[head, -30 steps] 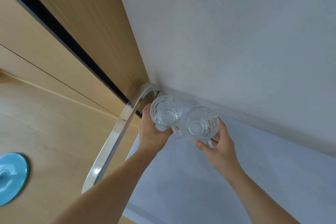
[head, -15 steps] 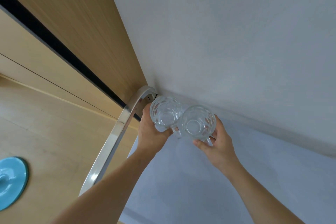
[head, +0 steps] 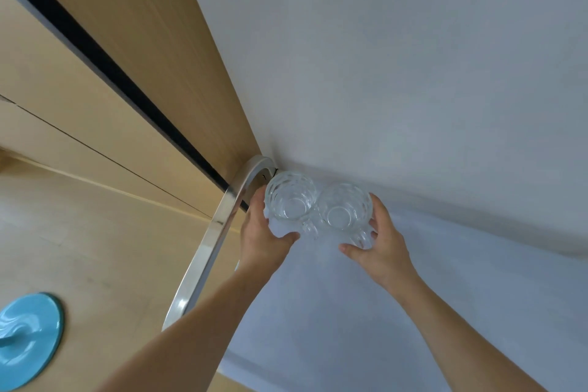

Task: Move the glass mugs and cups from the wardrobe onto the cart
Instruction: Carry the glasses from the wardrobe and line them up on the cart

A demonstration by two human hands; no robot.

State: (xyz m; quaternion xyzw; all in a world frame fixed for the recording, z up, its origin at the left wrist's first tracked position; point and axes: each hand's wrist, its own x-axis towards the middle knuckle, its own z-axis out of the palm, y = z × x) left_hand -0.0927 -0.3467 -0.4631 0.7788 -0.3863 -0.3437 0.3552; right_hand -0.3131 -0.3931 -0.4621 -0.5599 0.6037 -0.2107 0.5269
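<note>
mugs sit side by side at the far corner of a white surface, just beside the curved metal rail (head: pixel 219 232). left mug (head: pixel 290 200) is gripped by the left hand (head: pixel 262 232), fingers round its outer wall and thumb curled under the near side. right mug (head: pixel 345 210) is held by the right hand (head: pixel 380 242), fingers up its far side, thumb along the near base by the handle. the two glasses touch, or nearly so. both are upright, mouths up, likely so they can stand flat on the surface, which i take to be the cart top; whether their bases already rest on it cannot be told. tucking them into the corner by the rail probably saves room for more.

compared with a second ago, the right mug has closed the gap and now sits against the left one, while the left hand and its mug have barely shifted. a blue round object (head: pixel 28 337) lies on the wooden floor (head: pixel 95 248) at lower left.
</note>
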